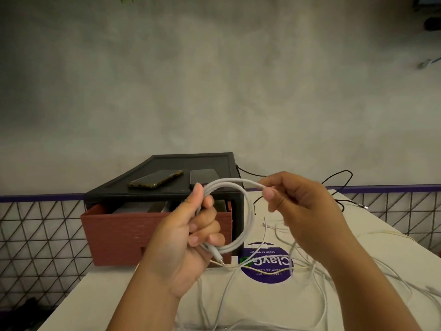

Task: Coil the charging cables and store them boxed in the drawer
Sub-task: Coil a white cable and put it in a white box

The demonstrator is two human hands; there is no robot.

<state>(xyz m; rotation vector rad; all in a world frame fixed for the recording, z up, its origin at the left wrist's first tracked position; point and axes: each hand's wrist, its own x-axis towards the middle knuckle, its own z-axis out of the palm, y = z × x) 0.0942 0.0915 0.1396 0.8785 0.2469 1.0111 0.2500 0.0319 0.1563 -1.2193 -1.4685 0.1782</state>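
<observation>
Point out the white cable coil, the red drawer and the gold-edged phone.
white cable coil [226,182]: head view, top arc of the loop.
red drawer [119,237]: head view, front panel.
gold-edged phone [156,179]: head view, middle of its dark screen.

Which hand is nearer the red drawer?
Left. The left hand, holding the white cable coil, is directly in front of the red drawer; the right hand pinches the cable farther right, beyond the drawer's edge.

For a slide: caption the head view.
Left hand holds a white cable coil; right hand pinches its strand; red drawer open behind.
</observation>
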